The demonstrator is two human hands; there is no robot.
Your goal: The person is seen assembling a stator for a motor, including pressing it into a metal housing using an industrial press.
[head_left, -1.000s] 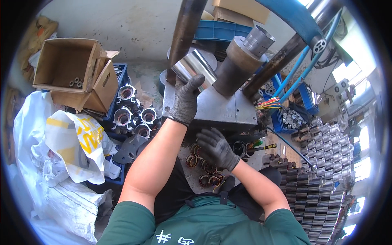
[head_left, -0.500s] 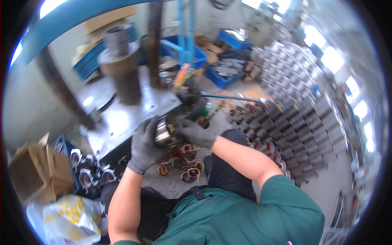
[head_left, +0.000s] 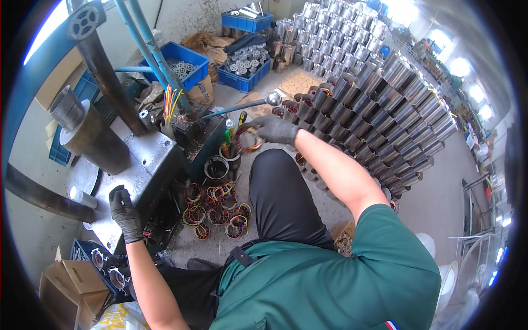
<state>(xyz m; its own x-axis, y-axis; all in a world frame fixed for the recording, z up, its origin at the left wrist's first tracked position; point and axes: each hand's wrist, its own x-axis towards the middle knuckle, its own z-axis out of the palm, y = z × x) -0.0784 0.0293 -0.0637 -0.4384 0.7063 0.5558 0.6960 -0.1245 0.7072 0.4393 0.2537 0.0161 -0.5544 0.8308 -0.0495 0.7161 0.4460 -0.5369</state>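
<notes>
My right hand [head_left: 276, 131], in a dark grey glove, is stretched out ahead of my knee. Its fingers grip a wound motor stator [head_left: 248, 138], a ring with reddish windings and coloured wires. My left hand [head_left: 125, 213], gloved the same way, is at the near edge of the steel press table [head_left: 144, 171]; I see nothing in it, and its fingers look extended. Beyond that hand, a small pale cylinder [head_left: 82, 197] lies on the table. Several more wound stators [head_left: 218, 214] sit on the floor between the press and my knee.
Stacked metal cylinders [head_left: 352, 118] form a wall on the right. A blue lever with a ball end [head_left: 273, 99] juts from the press. Blue bins [head_left: 242, 82] of metal parts stand at the back; an opened cardboard box [head_left: 77, 280] is at lower left.
Both hands were together around a shiny metal cylinder. They are now apart: the left by the press table, the right farther out with a wound stator. The view has swung right.
</notes>
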